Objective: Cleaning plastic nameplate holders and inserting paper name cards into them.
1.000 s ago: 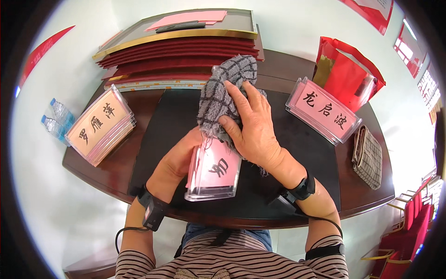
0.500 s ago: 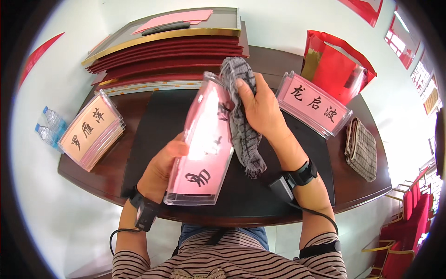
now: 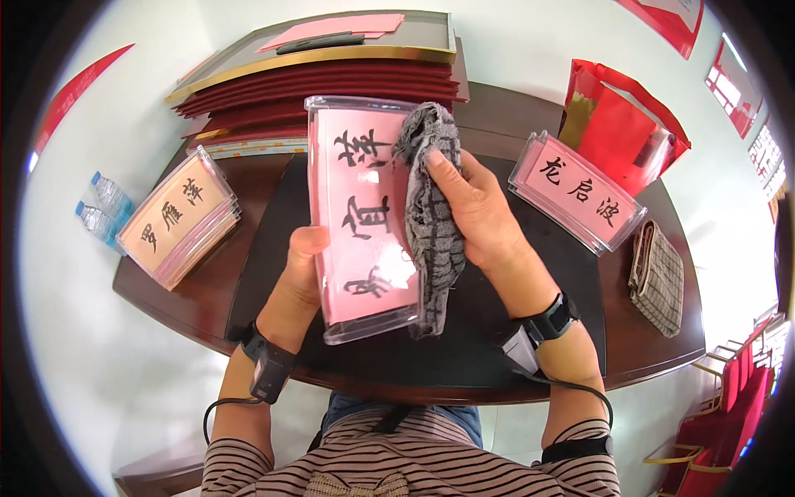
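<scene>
Over the dark desk pad, my left hand [image 3: 305,261] grips a clear acrylic name plate [image 3: 364,248] by its left edge, thumb on the front. The plate stands on end with a pink card and black brush writing inside. A grey checked cloth [image 3: 435,236] is bunched in my right hand [image 3: 480,207], its thumb on top. That cloth lies against the plate's right edge, and my right fingers behind it are partly hidden. Further right lies a stack of pink name plates [image 3: 575,190]; on the left leans a stack with an orange-toned front card [image 3: 178,219].
A folded checked cloth [image 3: 658,277] lies at the desk's right, below a red gift bag [image 3: 617,124]. Dark red folders [image 3: 315,87] are piled at the back under a gold-rimmed tray [image 3: 414,54] with pens. Water bottles [image 3: 103,215] stand far left. Red chairs [image 3: 729,406] line the lower right.
The name plate has turned to face me more squarely, its glare lessened and its writing clearer. The cloth stays along its right edge. The whole view has shifted slightly.
</scene>
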`<state>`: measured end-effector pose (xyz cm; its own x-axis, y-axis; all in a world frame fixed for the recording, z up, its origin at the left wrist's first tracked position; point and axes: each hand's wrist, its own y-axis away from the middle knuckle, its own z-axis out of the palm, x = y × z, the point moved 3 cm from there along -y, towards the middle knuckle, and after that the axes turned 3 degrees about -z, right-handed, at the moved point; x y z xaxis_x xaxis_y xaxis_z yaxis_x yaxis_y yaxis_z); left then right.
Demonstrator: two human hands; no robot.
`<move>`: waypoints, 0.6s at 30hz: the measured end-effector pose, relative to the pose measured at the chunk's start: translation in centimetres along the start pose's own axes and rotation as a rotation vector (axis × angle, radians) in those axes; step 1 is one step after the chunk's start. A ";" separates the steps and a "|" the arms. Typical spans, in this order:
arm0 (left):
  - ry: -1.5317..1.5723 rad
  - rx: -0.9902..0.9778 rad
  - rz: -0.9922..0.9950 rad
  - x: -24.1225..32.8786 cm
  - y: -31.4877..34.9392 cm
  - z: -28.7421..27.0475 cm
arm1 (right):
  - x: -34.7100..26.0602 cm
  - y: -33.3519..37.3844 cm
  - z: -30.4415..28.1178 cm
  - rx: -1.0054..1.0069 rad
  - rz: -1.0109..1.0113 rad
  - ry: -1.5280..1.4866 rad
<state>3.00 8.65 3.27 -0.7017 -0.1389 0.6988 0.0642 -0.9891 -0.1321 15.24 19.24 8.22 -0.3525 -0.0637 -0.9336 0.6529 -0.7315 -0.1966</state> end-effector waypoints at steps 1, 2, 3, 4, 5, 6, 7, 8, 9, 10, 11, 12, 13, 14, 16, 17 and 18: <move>-0.056 0.032 0.030 0.1 0.1 -0.2 | 0.0 0.1 0.1 -0.008 0.004 -0.001; -0.111 0.065 0.060 0.2 0.2 -0.2 | 0.0 0.2 0.1 -0.063 0.046 -0.004; -0.147 0.047 0.156 0.2 -0.1 0.5 | 0.2 0.2 0.1 -0.118 0.087 -0.004; -0.145 0.052 0.162 0.6 -0.2 0.8 | 0.6 0.4 0.3 -0.125 0.091 -0.002; -0.092 0.073 0.186 1.3 -0.3 1.2 | 1.3 0.7 0.6 -0.150 0.108 0.031; -0.042 0.096 0.207 1.9 -0.4 1.2 | 1.9 1.0 1.1 -0.173 0.126 0.060; -0.046 0.012 0.243 2.6 -0.5 0.6 | 2.2 1.3 1.6 -0.227 0.203 0.046; -0.005 0.055 0.243 3.1 -0.4 0.1 | 2.8 1.4 1.9 -0.265 0.241 0.043; -0.007 0.096 0.261 3.7 -0.3 -0.4 | 3.2 1.5 1.9 -0.283 0.247 0.092; -0.009 0.137 0.278 4.2 -0.2 -0.7 | 3.4 1.5 2.1 -0.302 0.253 0.141; -0.012 0.157 0.295 4.5 -0.1 -0.7 | 3.3 1.6 2.2 -0.309 0.255 0.142; -0.008 0.161 0.299 4.5 -0.2 -0.5 | 3.0 1.7 2.2 -0.315 0.291 0.135; -0.010 0.176 0.301 4.4 -0.3 -0.3 | 2.8 1.8 2.2 -0.321 0.326 0.129; -0.013 0.191 0.304 4.4 -0.4 -0.2 | 2.7 1.7 2.1 -0.325 0.330 0.133; 0.001 0.167 0.293 4.4 -0.5 -0.4 | 2.5 1.7 2.1 -0.342 0.369 0.083; 0.003 0.135 0.274 4.3 -0.6 -0.4 | 2.4 1.8 2.0 -0.302 0.333 0.068; 0.002 0.102 0.255 4.4 -0.9 -0.6 | 1.9 1.7 2.2 -0.306 0.331 0.069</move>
<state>-0.51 8.91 6.03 -0.6549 -0.3837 0.6510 0.3101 -0.9221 -0.2315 14.22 16.36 6.76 -0.0529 -0.2075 -0.9768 0.8945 -0.4446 0.0461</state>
